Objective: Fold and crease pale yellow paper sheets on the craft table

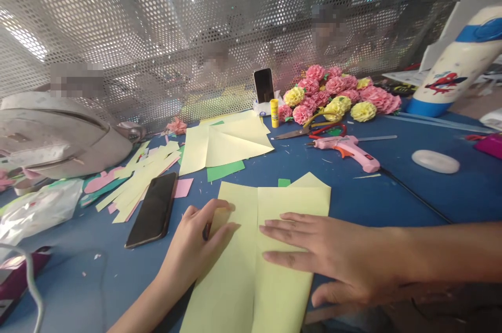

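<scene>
On yel. paper (223,286): L hand (195,241), R hand (333,252); btl (453,56) w/ Spider-Man pic (445,83).

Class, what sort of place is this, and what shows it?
Probably a craft table, perhaps in a workshop: a pink glue gun, a glue stick and pink and yellow paper flowers show it.

We cannot see the near end of the yellow paper (235,270), because the bottom edge cuts it. The right hand (331,249) and the left hand (196,241) hide some parts of its surface. The bag (78,131) is cut by the left edge, the bottle (453,71) by the right. Behind the mesh (157,35), the shapes are too blurred for us to tell.
</scene>
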Tool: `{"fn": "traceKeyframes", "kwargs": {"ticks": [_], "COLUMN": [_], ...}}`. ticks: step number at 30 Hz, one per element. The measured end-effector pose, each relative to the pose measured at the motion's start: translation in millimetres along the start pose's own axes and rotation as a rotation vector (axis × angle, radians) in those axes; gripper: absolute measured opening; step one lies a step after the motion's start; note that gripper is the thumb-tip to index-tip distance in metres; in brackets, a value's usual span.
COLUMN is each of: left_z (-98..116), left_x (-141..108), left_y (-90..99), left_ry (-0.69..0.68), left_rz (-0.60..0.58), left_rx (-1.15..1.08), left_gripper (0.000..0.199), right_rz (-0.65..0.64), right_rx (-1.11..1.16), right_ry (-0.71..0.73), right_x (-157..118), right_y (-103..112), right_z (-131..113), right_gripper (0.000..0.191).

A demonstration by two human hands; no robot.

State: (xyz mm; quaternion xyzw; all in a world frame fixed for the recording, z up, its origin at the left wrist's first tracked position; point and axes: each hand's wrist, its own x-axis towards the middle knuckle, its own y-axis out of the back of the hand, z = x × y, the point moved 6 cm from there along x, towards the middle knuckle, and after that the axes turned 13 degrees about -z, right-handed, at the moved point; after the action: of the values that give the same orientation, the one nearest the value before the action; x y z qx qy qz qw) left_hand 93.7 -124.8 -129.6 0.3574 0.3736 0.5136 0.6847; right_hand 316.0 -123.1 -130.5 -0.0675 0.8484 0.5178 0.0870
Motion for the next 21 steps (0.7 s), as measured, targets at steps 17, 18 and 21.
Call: {"fn": "traceKeyframes", "kwargs": {"ticks": [17,18,21], "left_z": [14,15,16], "left_x": [-13,-14,-15], "left_y": [-4.0,-3.6,-2.9], "left_ry": [-0.169,-0.172,-0.178], "left_rz": [0.027,0.03,0.036], "left_rx": [0.108,0.111,0.117], "left_gripper": [0.019,0.02,0.019], "right_rz": [0.049,0.055,0.066], "right_rx": [-0.068,-0.07,-0.071], "right_ry": [0.009,0.009,0.016], "right_x": [1,1,1], "right_y": [-2,-2,-2], "right_z": [-1,-1,-2], "right_gripper": [0.062,0.061,0.061]}}
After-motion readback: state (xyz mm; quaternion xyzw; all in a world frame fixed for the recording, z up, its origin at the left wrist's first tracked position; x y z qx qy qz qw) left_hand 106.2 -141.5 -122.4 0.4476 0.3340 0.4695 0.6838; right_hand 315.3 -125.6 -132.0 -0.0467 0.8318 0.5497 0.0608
